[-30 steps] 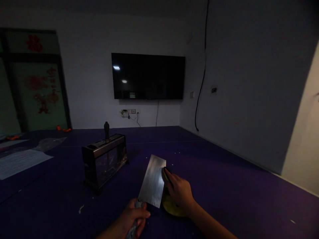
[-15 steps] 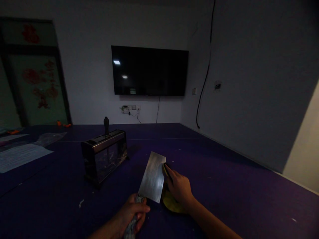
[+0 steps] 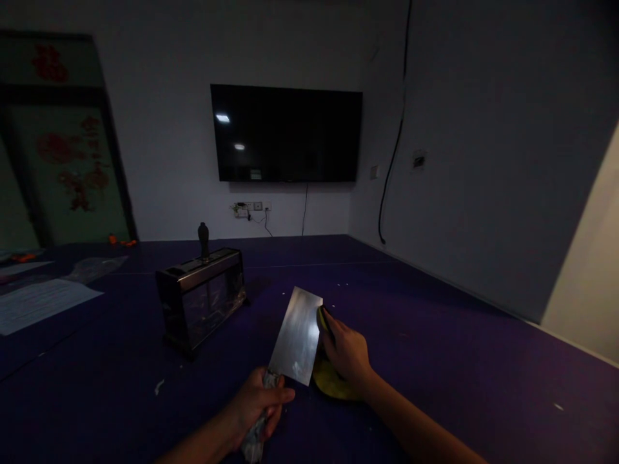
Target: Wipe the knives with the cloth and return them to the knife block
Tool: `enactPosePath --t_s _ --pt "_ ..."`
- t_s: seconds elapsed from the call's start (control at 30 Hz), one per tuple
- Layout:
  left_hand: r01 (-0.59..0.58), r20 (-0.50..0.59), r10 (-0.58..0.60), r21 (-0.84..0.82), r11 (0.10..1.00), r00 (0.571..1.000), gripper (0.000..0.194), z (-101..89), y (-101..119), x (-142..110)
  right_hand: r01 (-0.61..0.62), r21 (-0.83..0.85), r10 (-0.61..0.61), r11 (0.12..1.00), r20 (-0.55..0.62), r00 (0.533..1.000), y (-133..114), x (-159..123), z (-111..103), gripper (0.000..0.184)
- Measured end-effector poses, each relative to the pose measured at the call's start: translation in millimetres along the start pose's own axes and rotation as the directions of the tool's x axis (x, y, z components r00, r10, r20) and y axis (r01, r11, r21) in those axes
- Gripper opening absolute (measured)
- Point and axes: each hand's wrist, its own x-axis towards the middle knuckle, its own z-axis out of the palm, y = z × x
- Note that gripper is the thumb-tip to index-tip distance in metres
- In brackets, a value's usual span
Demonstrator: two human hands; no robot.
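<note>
In the head view, my left hand (image 3: 261,403) is closed round the pale, wrapped-looking handle of a cleaver (image 3: 297,338), whose broad metal blade points up and away from me. My right hand (image 3: 347,348) is wrapped round a yellow-and-black tool (image 3: 333,381), perhaps a hand-held knife sharpener. Its upper end sits at the blade's right edge, near the far corner; most of the tool is hidden by my fingers. To the left of the blade stands a black knife block (image 3: 200,299) with a see-through front and one dark handle (image 3: 204,241) sticking up from its top.
The purple tabletop (image 3: 425,335) carries small white scraps. Printed paper (image 3: 46,303), a clear plastic bag (image 3: 99,267) and orange items (image 3: 113,239) lie at the left. Behind are a wall-mounted television (image 3: 287,135) and a hanging black cable (image 3: 395,151).
The view has shifted slightly. Both hands, with the cleaver and the yellow-and-black tool, have moved a little away from me; the tool's upper end stays at the blade's right edge.
</note>
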Motion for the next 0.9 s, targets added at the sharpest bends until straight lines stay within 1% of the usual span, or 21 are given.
enactPosePath --t_s 0.13,0.23,0.37,0.43,0.5,0.53,0.57,0.63,0.67,0.7,0.73,0.77,0.8,0.83,0.9 --pt "-0.024 -0.043 0.024 0.009 1.0 0.999 0.047 4.6 2.1 -3.2 -0.063 0.047 0.062 0.997 0.014 0.998 1.6 0.4 0.3 0.045" --pt "-0.033 -0.076 0.035 0.025 0.999 0.997 0.048 7.3 3.5 -5.7 -0.124 0.046 0.123 0.991 0.038 0.992 3.5 1.5 0.5 0.045" --pt "-0.043 -0.135 0.05 0.051 0.998 0.99 0.049 11.1 3.7 -7.9 -0.147 0.033 0.145 0.989 0.062 0.987 5.5 2.8 1.0 0.043" --pt "-0.019 -0.17 0.041 0.131 0.991 0.985 0.047 13.0 7.5 -8.9 -0.143 0.029 0.14 0.989 0.083 0.987 5.9 3.2 1.3 0.042" --pt "0.01 -0.221 0.057 0.291 0.957 0.974 0.042 13.7 19.5 -11.2 -0.135 0.024 0.132 0.991 0.106 0.986 5.8 3.6 1.4 0.042" --pt "0.027 -0.255 0.081 0.393 0.919 0.964 0.039 13.3 29.7 -13.1 -0.13 0.023 0.127 0.991 0.118 0.985 5.6 3.8 1.4 0.042" --pt "0.042 -0.289 0.124 0.508 0.86 0.949 0.035 12.3 43.0 -15.6 -0.125 0.023 0.121 0.992 0.129 0.984 5.3 4.0 1.2 0.042" --pt "0.091 -0.341 0.229 0.71 0.698 0.912 0.026 8.1 78.2 -22.1 -0.11 0.027 0.104 0.994 0.152 0.983 4.6 4.4 0.6 0.042" --pt "0.118 -0.342 0.296 0.808 0.577 0.892 0.024 4.8 99.2 -25.8 -0.101 0.031 0.095 0.994 0.163 0.982 4.1 4.5 0.2 0.042" --pt "0.154 -0.324 0.374 0.896 0.418 0.869 0.024 0.6 121.7 -29.4 -0.092 0.035 0.084 0.995 0.176 0.981 3.6 4.7 -0.4 0.043" --pt "0.176 -0.273 0.448 0.953 0.246 0.851 0.027 -4.4 145.0 -32.8 -0.083 0.04 0.074 0.996 0.188 0.979 3.0 4.7 -1.1 0.043" --pt "0.216 -0.232 0.516 0.972 0.093 0.825 0.029 -10.2 168.4 -35.9 -0.075 0.044 0.065 0.996 0.198 0.978 2.3 4.7 -1.9 0.044" --pt "0.264 -0.196 0.565 0.964 -0.04 0.801 0.03 -16.7 191.2 -38.7 -0.067 0.049 0.056 0.997 0.206 0.977 1.7 4.7 -2.8 0.044" --pt "0.31 -0.169 0.594 0.94 -0.143 0.787 0.03 -23.4 213.2 -41.3 -0.06 0.053 0.048 0.997 0.212 0.976 1.1 4.5 -3.7 0.045" --pt "0.404 -0.173 0.609 0.876 -0.265 0.774 0.034 -37.0 253.7 -46.5 -0.049 0.06 0.034 0.997 0.22 0.975 0.0 4.1 -5.2 0.046"
